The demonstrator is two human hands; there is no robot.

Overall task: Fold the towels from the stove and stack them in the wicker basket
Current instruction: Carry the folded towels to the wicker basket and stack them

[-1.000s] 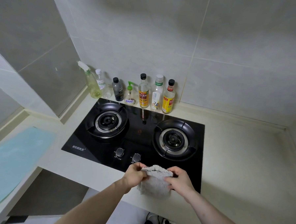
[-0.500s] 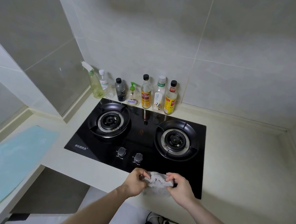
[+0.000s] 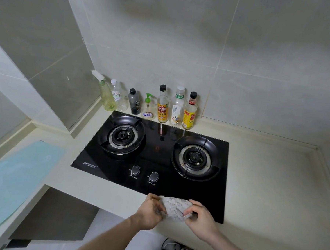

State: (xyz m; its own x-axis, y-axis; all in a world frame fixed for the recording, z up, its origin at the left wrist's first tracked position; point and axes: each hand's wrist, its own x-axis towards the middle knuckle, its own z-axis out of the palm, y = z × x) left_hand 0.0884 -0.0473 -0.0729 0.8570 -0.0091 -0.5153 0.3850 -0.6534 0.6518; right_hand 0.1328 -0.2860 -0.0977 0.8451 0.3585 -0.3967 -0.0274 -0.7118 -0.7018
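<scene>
Grey, fluffy towel (image 3: 176, 207) sits bunched between both hands at the near edge of the stove (image 3: 159, 153); the left hand (image 3: 152, 210) and right hand (image 3: 201, 217) each pinch an end. Its folds are hidden in the bunch, and both forearms are cut off by the bottom edge.

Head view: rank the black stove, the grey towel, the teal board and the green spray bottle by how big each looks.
1. Black stove
2. Teal board, though the frame edge cuts it off
3. Grey towel, bunched and nearest the camera, so it looks bigger than its true share
4. Green spray bottle
</scene>
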